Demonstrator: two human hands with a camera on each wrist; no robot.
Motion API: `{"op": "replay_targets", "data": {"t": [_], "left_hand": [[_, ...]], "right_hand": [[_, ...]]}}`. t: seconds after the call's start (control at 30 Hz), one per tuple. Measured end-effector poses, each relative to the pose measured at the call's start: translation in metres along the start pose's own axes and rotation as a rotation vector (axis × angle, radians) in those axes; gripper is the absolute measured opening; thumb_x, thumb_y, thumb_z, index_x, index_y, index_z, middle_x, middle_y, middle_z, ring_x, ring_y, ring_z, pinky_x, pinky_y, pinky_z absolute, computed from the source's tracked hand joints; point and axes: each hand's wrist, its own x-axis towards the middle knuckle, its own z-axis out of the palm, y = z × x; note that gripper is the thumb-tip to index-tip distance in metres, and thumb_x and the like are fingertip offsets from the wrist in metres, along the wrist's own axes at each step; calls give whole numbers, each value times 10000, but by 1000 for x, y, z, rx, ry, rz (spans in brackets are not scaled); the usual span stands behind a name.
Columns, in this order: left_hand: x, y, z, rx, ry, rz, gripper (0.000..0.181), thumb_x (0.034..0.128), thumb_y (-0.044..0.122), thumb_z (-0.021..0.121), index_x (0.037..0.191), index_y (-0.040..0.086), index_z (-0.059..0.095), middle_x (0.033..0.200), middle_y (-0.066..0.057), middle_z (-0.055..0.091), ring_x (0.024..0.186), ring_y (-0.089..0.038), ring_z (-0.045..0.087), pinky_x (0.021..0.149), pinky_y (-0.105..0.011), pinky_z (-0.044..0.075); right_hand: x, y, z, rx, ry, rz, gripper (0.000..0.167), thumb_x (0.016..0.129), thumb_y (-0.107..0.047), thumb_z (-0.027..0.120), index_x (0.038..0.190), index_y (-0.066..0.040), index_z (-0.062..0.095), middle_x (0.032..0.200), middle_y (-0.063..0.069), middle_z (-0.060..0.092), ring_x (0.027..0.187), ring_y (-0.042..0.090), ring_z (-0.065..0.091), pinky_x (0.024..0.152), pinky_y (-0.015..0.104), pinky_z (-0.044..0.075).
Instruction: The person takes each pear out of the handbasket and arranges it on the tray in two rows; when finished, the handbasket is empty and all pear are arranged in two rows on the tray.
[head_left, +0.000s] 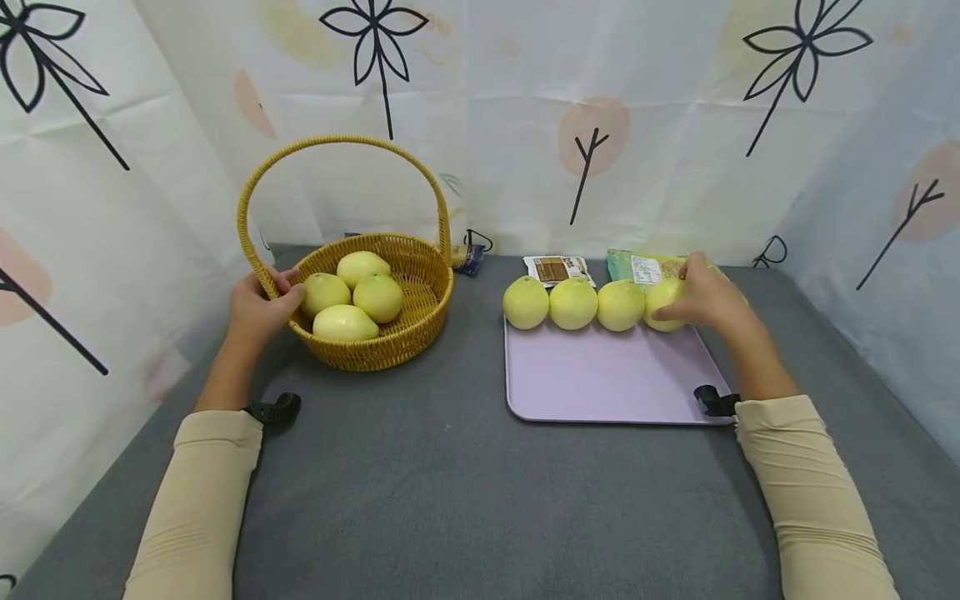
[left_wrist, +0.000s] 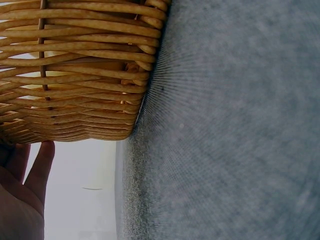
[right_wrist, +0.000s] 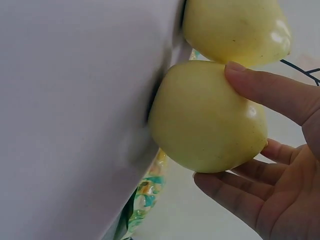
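Your right hand (head_left: 707,296) pinches the rightmost yellow-green fruit (right_wrist: 207,117) at the lilac tray's (head_left: 600,383) far edge, beside three matching fruits (head_left: 573,304), while your left hand (head_left: 258,310) grips the wicker basket (head_left: 367,358) near its handle's (head_left: 245,217) foot, four pale fruits (head_left: 378,298) inside.

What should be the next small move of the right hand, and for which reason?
Perhaps the right hand should firm its grip on the end fruit before any lifting. Its thumb and fingers lie on different sides of this fruit, which looks rounded and might roll, and which sits close beside the next fruit.
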Motion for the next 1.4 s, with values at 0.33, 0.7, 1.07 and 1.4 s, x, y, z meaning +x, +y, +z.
{"op": "replay_targets", "data": {"t": [0.33,0.7,1.07,1.4], "left_hand": [[7,-10,0,20,3,-23,212,927,123,669,902,-39,534,1256,-266,633,1246,-283,591,666,-154,490],[7,-11,-1,36,4,-17,245,932,179,672,898,-18,530,1279,-261,627,1237,-254,600,649,-158,488],[9,-13,-1,29,3,-8,249,935,159,665,915,-44,522,1285,-286,612,1260,-294,578,661,-148,492],[8,-12,-1,29,2,-32,233,935,154,662,922,-35,526,1300,-277,607,1267,-299,571,673,-142,489]], "right_hand": [[0,-2,4,-16,21,-59,814,745,-223,866,1239,140,329,1102,361,511,936,482,517,802,583,418],[0,-4,4,14,-21,-78,835,770,-181,845,1283,173,290,1171,393,473,1000,489,493,870,607,395],[1,-3,2,25,-64,-80,815,803,-164,824,1323,182,301,1252,398,445,1084,474,464,941,611,361],[-1,-6,-5,-2,-52,-90,791,829,-178,799,1350,191,333,1317,412,422,1191,529,432,976,626,344]]}}
